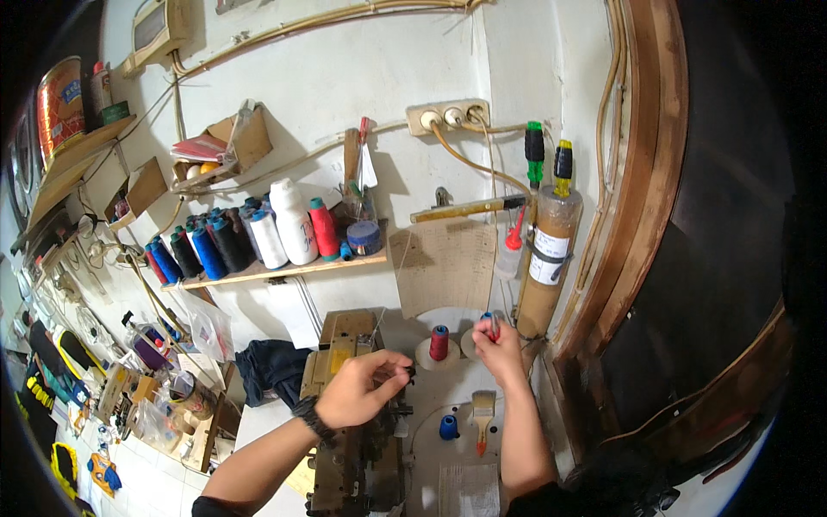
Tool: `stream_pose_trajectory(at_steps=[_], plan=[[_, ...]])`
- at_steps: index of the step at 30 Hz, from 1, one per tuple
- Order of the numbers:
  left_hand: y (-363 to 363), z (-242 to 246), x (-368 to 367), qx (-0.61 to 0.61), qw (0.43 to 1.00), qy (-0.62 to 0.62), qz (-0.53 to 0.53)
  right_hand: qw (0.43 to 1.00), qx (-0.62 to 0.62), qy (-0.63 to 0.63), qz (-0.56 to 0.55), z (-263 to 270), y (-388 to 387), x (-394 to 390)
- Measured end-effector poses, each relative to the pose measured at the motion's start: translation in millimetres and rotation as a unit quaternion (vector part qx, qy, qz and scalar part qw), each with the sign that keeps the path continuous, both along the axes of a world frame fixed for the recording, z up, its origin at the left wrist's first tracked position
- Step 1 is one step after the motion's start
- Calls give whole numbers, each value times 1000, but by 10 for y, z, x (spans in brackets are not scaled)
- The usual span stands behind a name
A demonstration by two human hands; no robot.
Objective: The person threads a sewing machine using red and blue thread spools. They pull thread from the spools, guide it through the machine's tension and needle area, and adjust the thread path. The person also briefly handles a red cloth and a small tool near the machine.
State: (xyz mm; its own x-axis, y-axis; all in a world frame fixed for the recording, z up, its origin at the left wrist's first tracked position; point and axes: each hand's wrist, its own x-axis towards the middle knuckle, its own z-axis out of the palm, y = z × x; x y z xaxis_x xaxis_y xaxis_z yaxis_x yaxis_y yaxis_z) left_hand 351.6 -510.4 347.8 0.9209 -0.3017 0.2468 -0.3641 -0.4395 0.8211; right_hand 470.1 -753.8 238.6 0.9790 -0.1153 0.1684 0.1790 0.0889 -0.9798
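Note:
My left hand (365, 390), with a dark bracelet at the wrist, is raised over the sewing machine (342, 452), its thumb and fingers curled near a small dark part at the machine's right side; whether it grips that part is unclear. My right hand (499, 349) is closed around a small red-handled tool (494, 329) whose kind is hard to tell. Just left of that hand, a red thread cone (439, 344) stands on a round white base. Behind the right hand the blue top of another cone shows. Nearer lie a blue cone (448, 427) and a paintbrush (483, 417).
A wall shelf (278, 273) with several thread cones and a white bottle (294, 223) is above the machine. A power strip (446, 117) with cables hangs on the wall. Dark cloth (271, 371) lies left of the machine; a brown tube (549, 265) stands at right beside the wooden door frame (646, 174).

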Motion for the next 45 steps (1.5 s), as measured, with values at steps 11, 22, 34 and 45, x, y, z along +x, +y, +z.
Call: stream_pose_trajectory(at_steps=[11,22,34,45], plan=[[213,-11,-256,60,997,-41,23,981,113,-156,-28,1041,952,997],[634,-55,-534,59,991,-52,107,971,138,-188,-45,1104,956,979],[85,126,630,57,975,-197,80,964,227,-113,80,783,284,628],[-758,250,1970,-560,808,181,29,946,278,-103,133,962,268,594]])
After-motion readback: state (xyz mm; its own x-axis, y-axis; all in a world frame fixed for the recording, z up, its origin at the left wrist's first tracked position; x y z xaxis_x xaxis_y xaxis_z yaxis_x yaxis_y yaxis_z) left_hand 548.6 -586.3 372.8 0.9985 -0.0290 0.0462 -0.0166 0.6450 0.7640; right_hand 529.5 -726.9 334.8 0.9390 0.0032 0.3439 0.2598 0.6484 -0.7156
